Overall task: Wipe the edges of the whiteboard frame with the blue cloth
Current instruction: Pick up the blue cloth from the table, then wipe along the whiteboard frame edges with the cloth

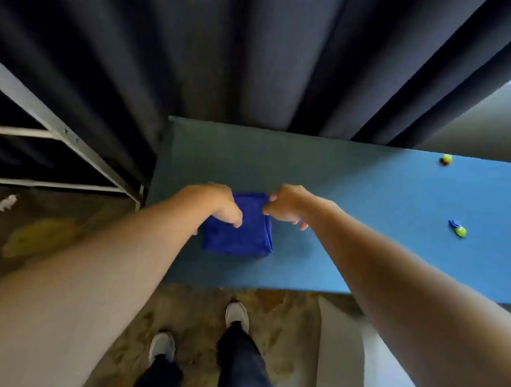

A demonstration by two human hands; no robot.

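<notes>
A folded dark blue cloth (239, 231) lies on a lighter blue tabletop (351, 230), near its left end. My left hand (221, 204) grips the cloth's left side with curled fingers. My right hand (286, 206) pinches the cloth's upper right corner. Both forearms reach in from the bottom corners. No whiteboard or frame shows in this view.
Two small green balls (447, 159) (460, 231) lie on the table's right part, the nearer one beside a blue scrap. Dark curtains (257, 57) hang behind the table. A metal rack (59, 132) stands at left. My feet (236, 314) are on a stained floor below the table's front edge.
</notes>
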